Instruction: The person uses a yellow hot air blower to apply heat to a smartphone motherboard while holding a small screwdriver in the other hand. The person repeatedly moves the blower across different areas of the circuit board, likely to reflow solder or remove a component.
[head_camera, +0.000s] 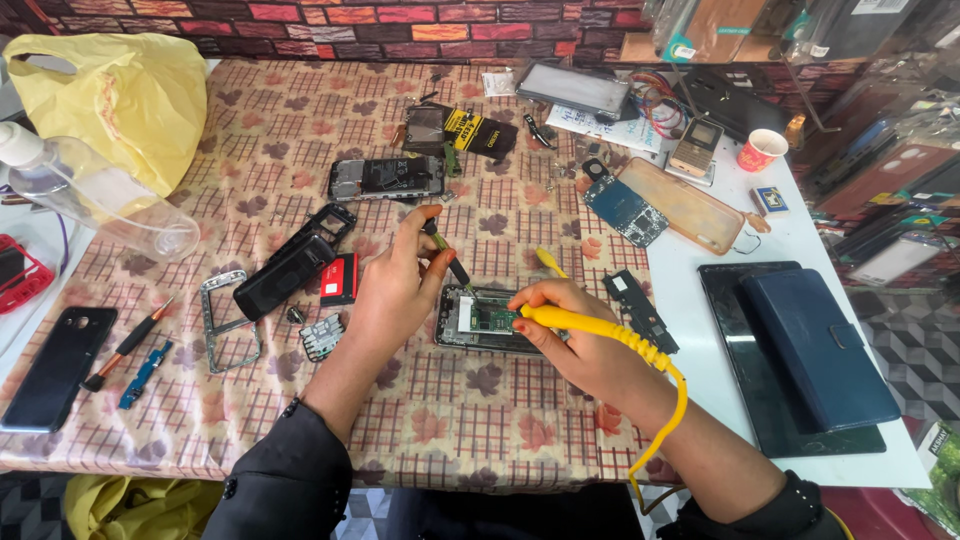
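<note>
**2 hands at an opened phone on a cluttered surface**

Head view: the left hand (395, 285) pinches a slim dark-handled screwdriver (447, 258) between thumb and fingers, its tip angled down onto the opened dark phone body with a green circuit board (487, 320). The right hand (580, 345) is closed around a yellow pen-shaped tool with a coiled yellow cord (585, 323), its front end lying over the same board. The phone lies flat on the checked, leaf-patterned cloth surface (300, 140), near the middle of it and between the 2 hands. Both forearms wear dark sleeves.

Just left of the left hand lie a small green board piece (322, 336), a red rectangular battery (340, 279) and a black plastic phone frame (295, 262). A silver metal frame (228, 320) sits further left, near a red-and-black screwdriver (128, 345) and a black phone lying face down (57, 367). Above, another opened phone (387, 178) lies well apart. To the right, a dark blue wallet case (815, 345) rests on a black tablet (735, 300). A red paper cup (761, 150) stands far right. A clear plastic bottle (95, 200) lies beside a yellow plastic bag (115, 95).
</note>
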